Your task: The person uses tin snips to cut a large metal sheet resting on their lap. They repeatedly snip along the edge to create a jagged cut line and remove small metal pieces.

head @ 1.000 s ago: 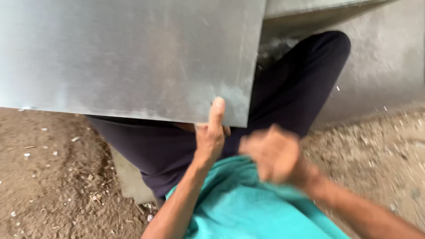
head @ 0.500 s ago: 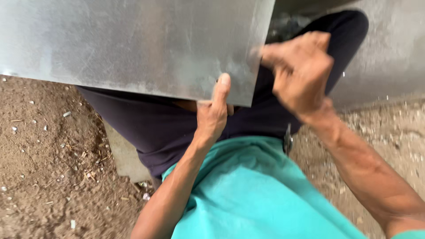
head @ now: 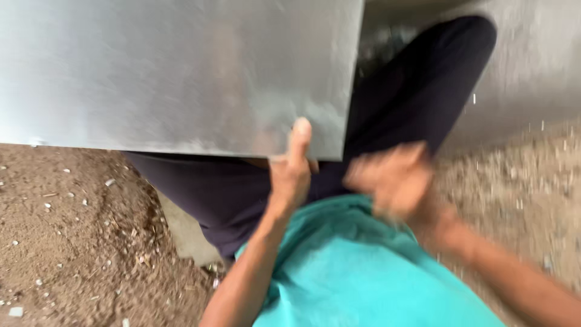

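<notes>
Sheet metal panel [head: 175,72] pinched at its lower edge by left hand [head: 292,172]; right hand [head: 393,181] blurred, grip indeterminate; panel shows no bend or cut.

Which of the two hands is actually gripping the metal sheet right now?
The left hand: its thumb lies flat on the metal sheet at the lower edge. The right hand is blurred, off the sheet, over the lap.

Right hand [head: 396,181] blurred; its grip unreadable.
</notes>
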